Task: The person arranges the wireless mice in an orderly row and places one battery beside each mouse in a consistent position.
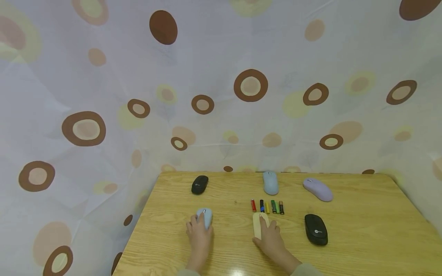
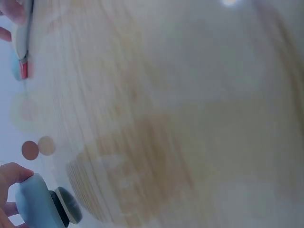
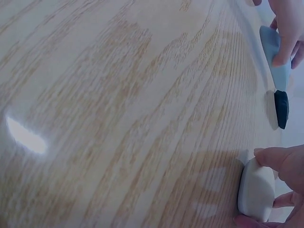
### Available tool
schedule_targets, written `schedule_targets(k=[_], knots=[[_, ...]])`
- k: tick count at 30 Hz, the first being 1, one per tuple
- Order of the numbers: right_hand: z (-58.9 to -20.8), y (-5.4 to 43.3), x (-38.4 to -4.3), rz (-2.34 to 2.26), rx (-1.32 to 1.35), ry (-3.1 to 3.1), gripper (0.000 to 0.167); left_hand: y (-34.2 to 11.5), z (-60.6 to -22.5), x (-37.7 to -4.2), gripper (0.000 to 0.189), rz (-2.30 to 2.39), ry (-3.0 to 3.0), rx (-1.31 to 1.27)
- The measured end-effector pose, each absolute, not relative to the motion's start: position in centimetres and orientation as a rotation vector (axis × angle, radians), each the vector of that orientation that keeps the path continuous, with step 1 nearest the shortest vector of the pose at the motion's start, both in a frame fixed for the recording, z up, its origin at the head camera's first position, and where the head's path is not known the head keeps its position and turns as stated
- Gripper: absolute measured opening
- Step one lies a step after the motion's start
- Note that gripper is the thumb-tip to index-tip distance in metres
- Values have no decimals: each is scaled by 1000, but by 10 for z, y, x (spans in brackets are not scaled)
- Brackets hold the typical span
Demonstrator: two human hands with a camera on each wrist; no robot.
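The step in hand is judged to be the handling of 2 mice at once, 1 under each hand. The light blue mouse (image 1: 207, 217), at the near left of the table (image 1: 231, 230), is held by the left hand (image 1: 199, 232), its sides gripped between thumb and fingers. The cream mouse (image 1: 257, 226), nearer the middle, is held likewise by the right hand (image 1: 271, 242), with 1 finger laid along its top. The grips are narrow, fitted to the width of each shell. For good control, light pressure should be kept on the sides, and the buttons should be spared any hard push. Most care is called for on the far side of the cream mouse, where a row of 6 batteries (image 1: 274, 206) lies just beyond its front end; a forward slide could send the red battery (image 1: 253, 205) rolling, so a small lift or a pull to the near side would be safer. On the left, room should be left before the small black mouse (image 1: 200, 184) on the far side, and on the right, the larger black mouse (image 1: 315, 230) should be cleared by the wrist.
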State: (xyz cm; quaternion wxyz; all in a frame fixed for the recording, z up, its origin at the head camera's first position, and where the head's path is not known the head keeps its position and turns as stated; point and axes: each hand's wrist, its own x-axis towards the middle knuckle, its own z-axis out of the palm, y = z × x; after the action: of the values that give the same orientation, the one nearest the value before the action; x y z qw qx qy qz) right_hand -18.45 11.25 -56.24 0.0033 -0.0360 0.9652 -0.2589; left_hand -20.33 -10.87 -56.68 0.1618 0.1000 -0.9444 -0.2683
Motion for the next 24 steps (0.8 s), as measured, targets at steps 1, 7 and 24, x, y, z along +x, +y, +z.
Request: schedule_targets(k=[1, 7, 24], knots=[[-563, 112, -185, -809, -110, 3025, 76, -107, -567, -203, 49, -764, -2699, 299], [-564, 113, -186, -796, -99, 3029, 75, -101, -566, -203, 51, -746, -2695, 339], [-564, 112, -185, -766, -88, 3028, 75, -97, -579, -208, 47, -747, -2653, 372]])
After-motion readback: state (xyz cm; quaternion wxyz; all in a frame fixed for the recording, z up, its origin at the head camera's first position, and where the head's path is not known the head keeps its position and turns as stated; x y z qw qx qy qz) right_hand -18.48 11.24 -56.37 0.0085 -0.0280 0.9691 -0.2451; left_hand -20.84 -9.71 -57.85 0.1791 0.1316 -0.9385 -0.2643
